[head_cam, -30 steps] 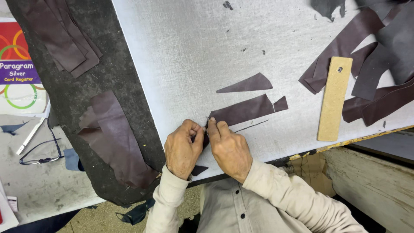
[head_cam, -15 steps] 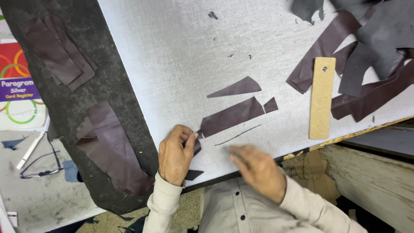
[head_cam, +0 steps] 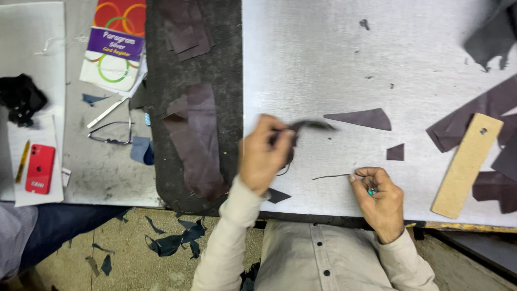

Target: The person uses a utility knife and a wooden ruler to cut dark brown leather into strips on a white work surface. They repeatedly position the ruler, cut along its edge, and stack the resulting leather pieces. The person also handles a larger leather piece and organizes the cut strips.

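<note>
My left hand point(head_cam: 262, 156) is lifted a little above the grey cutting board point(head_cam: 334, 64) and grips a dark brown leather strip point(head_cam: 312, 126), which is blurred. My right hand point(head_cam: 378, 195) rests near the board's front edge, closed on a small tool with a blue-green tip point(head_cam: 371, 190). Its fingertips touch a thin dark leather sliver point(head_cam: 331, 176). A wedge-shaped leather piece point(head_cam: 362, 118) and a small dark offcut point(head_cam: 396, 152) lie just beyond my right hand.
A tan wooden ruler block point(head_cam: 466, 164) lies at right among dark leather scraps point(head_cam: 474, 118). Left of the board, leather pieces point(head_cam: 196, 140) lie on a black mat. Further left are spectacles point(head_cam: 110, 132), a colourful booklet point(head_cam: 113, 51), a red phone point(head_cam: 39, 168) and another person's leg point(head_cam: 48, 237).
My left hand has picked the long leather strip up off the board and moved it left. My right hand has drawn back to the right, to the thin sliver. The view has shifted left.
</note>
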